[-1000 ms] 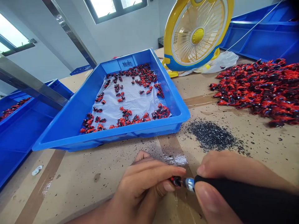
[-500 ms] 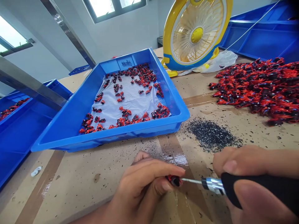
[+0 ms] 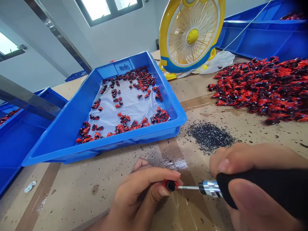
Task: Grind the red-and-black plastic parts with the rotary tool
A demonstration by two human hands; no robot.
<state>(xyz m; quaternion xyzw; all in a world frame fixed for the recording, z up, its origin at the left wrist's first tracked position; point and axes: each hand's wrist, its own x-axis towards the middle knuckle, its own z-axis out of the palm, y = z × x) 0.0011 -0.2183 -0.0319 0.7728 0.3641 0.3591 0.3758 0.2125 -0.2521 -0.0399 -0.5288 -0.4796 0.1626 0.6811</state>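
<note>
My left hand (image 3: 141, 192) is closed, pinching a small black and red moulded part (image 3: 170, 185) between thumb and fingers. The part's round dark opening faces me. My right hand (image 3: 232, 160) wraps round a black-handled tool (image 3: 267, 184) with a silver collar and a thin metal shaft. The shaft points left, and its tip is at the right edge of the part, by a bit of red. Whether the tip touches the part is hard to tell. Both hands are low over the cardboard-covered table (image 3: 79, 199).
A blue tray (image 3: 106, 146) holds similar parts on a white sheet. To the right lies a large heap of red and black parts (image 3: 262, 89). Black shavings (image 3: 209, 136) lie before it. A yellow fan (image 3: 192, 37) and more blue bins (image 3: 260, 38) stand behind.
The view has shifted slightly, so the scene appears further left. The part has turned, showing its opening more fully. The tool's tip now sits at its right edge.
</note>
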